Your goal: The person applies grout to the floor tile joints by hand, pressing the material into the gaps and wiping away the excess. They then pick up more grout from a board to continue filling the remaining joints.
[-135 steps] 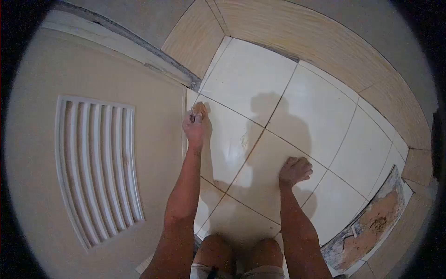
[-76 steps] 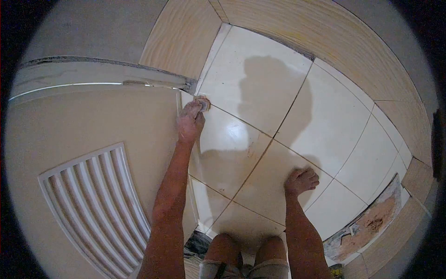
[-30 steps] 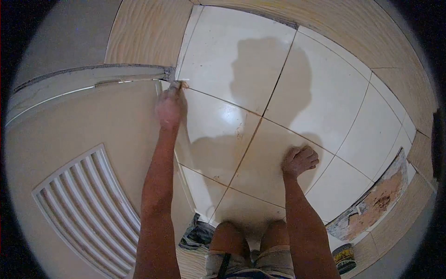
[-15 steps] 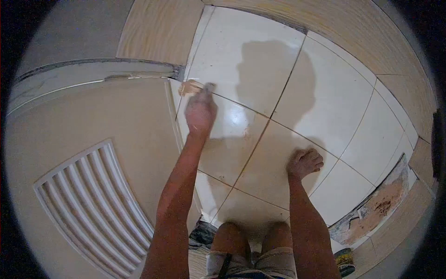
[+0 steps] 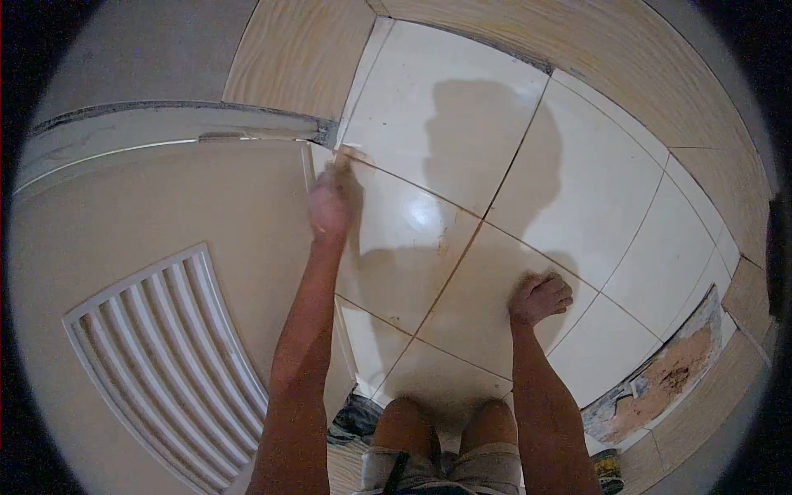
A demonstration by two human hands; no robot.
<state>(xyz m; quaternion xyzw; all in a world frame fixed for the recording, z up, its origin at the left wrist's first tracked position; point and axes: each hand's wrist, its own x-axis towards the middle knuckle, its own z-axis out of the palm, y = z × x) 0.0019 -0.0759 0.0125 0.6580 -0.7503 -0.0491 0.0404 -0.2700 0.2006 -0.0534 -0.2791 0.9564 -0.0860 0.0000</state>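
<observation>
My left hand [image 5: 332, 206] is at the left end of a tile joint, beside the door frame corner. Its fingers look closed and are blurred by motion; a small tan shape [image 5: 342, 155] shows at their tips, and I cannot make out what it is. On the white floor tiles [image 5: 445, 66], brown lines run along several joints. My right hand [image 5: 540, 299] rests on a tile as a fist, fingers curled under, with nothing seen in it. Brown smears [image 5: 443, 241] mark the tile between my hands.
A door [image 5: 256, 198] with a white louvred vent [image 5: 148, 355] stands at left. Wood-look tiles [image 5: 297, 58] line the walls. At right lies a recess [image 5: 668, 371] with reddish-brown material. A small tin [image 5: 609, 470] is at bottom right, and dark plastic [image 5: 359, 418] by my knees [image 5: 408, 425].
My left hand has shifted left, towards the door frame corner. The tan wet smear seen beside it earlier looks reduced or covered now. My right hand has stayed in place.
</observation>
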